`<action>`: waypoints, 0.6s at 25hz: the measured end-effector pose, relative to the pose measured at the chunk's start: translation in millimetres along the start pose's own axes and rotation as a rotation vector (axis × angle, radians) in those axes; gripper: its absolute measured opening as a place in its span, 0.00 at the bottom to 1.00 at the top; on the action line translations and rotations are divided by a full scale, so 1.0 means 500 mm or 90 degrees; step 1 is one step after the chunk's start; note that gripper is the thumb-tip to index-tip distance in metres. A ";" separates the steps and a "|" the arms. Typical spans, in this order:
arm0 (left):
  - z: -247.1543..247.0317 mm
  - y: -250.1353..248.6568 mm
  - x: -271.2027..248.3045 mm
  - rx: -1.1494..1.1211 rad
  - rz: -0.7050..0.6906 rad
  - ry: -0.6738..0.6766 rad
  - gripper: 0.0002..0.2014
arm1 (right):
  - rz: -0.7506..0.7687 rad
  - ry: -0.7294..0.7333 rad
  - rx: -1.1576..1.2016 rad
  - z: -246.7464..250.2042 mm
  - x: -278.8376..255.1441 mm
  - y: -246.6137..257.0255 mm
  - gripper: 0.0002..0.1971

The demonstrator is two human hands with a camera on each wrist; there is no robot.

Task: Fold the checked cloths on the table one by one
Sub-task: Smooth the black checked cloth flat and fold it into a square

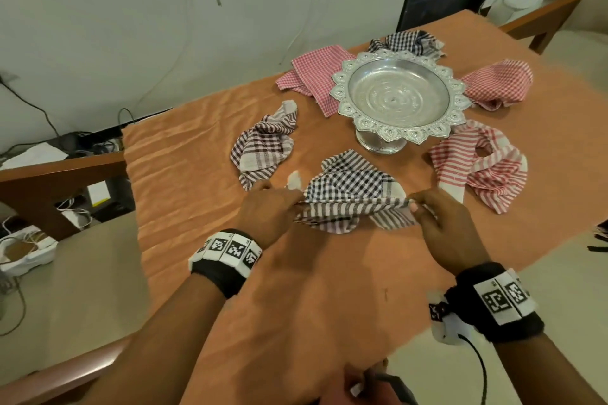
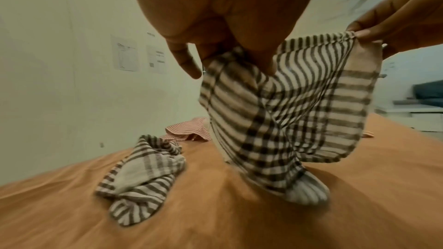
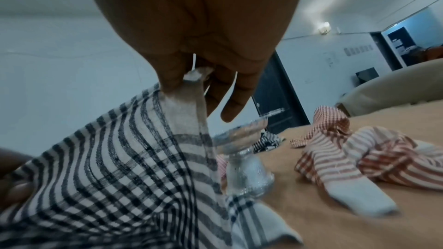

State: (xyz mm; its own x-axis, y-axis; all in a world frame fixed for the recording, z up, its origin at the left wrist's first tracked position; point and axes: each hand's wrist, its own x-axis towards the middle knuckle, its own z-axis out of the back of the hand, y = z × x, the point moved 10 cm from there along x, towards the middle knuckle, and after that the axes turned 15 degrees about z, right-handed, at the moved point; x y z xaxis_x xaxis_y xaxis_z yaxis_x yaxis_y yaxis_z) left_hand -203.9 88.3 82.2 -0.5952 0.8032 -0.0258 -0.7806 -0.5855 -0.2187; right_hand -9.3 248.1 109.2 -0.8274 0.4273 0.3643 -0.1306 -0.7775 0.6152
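Observation:
A black-and-white checked cloth [image 1: 352,191] hangs stretched between my two hands just above the orange table cover [image 1: 197,174]. My left hand [image 1: 273,207] pinches its left edge, seen close in the left wrist view, where the cloth [image 2: 275,116] trails down to the table. My right hand [image 1: 437,217] pinches the opposite corner; the right wrist view shows thumb and finger closed on the cloth's [image 3: 134,158] white hem. A crumpled brown checked cloth [image 1: 263,148] lies left of it, and a red striped cloth [image 1: 480,164] lies to the right.
A silver pedestal tray [image 1: 399,99] stands behind the held cloth. Around it lie red checked cloths [image 1: 312,79] [image 1: 500,84] and a dark checked one [image 1: 408,41]. Wooden chairs [image 1: 59,181] flank the table; cables and shoes [image 1: 26,250] lie on the floor to the left.

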 end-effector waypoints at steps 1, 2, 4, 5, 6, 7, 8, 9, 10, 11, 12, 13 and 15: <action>0.030 0.020 -0.012 -0.009 0.016 -0.039 0.11 | 0.012 -0.024 -0.001 0.033 0.010 0.009 0.10; 0.064 0.038 -0.027 -0.021 0.034 -0.089 0.12 | 0.024 -0.041 0.002 0.064 0.019 0.017 0.09; 0.124 0.071 -0.063 -0.047 0.083 -0.163 0.17 | 0.046 -0.066 0.009 0.115 0.035 0.032 0.09; 0.148 0.083 -0.079 -0.064 0.106 -0.182 0.19 | 0.055 -0.081 0.014 0.138 0.045 0.038 0.09; 0.166 0.093 -0.093 -0.077 0.126 -0.190 0.20 | 0.062 -0.097 0.021 0.158 0.052 0.041 0.09; 0.183 0.101 -0.106 -0.089 0.150 -0.197 0.20 | 0.070 -0.112 0.026 0.175 0.056 0.046 0.07; 0.200 0.107 -0.119 -0.098 0.172 -0.208 0.18 | 0.080 -0.124 0.024 0.191 0.062 0.051 0.06; 0.218 0.111 -0.128 -0.097 0.193 -0.216 0.16 | 0.085 -0.136 0.019 0.206 0.069 0.053 0.06; 0.233 0.113 -0.138 -0.092 0.208 -0.226 0.12 | 0.090 -0.143 0.014 0.222 0.074 0.055 0.06; 0.250 0.112 -0.150 -0.089 0.219 -0.240 0.10 | 0.099 -0.148 0.010 0.241 0.078 0.059 0.06; 0.274 0.111 -0.165 -0.081 0.224 -0.267 0.09 | 0.113 -0.155 0.002 0.260 0.082 0.065 0.07; 0.297 0.115 -0.184 -0.077 0.234 -0.299 0.09 | 0.131 -0.159 -0.006 0.282 0.084 0.075 0.07; 0.334 0.129 -0.227 -0.084 0.261 -0.350 0.10 | 0.170 -0.154 -0.028 0.323 0.091 0.101 0.07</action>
State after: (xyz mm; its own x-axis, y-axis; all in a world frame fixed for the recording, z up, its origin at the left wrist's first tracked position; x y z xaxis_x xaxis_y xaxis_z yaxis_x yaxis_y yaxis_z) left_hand -218.6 -58.9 233.9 -0.8746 0.3267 0.3582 -0.4627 -0.7833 -0.4151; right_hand 34.6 302.9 269.8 -0.6835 0.2994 0.6657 0.0445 -0.8932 0.4474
